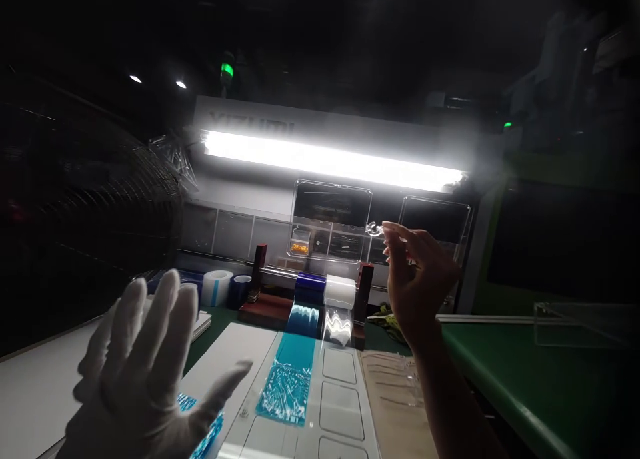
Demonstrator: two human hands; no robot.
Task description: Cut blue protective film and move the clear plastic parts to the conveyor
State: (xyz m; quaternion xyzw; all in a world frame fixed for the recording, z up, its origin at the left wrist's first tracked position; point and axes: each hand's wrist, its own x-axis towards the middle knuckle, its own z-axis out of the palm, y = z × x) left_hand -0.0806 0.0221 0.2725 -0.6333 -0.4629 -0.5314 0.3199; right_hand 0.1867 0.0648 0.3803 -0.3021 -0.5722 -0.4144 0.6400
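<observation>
My left hand [145, 359], in a white glove, is held up with its fingers spread and nothing in it. Below its thumb lies a white board [240, 352] with outlined rectangles. My right hand [417, 259], bare, pinches a small transparent plastic piece [373, 229] between thumb and fingertips, raised toward the lamp. The piece's exact kind is too small to make out. Between my hands a strip of blue film [293, 372] runs from a blue roll [311, 287] onto the board. Alongside it, transparent film [339, 322] hangs from a second roll [341, 291].
A bright tube lamp [330, 162] crosses the back. Dark red posts [257, 267] flank the film rolls. Tape rolls [217, 287] stand behind my left hand. A large fan [100, 199] is at far left. Brown sheet [393, 385] and green table [510, 365] lie right.
</observation>
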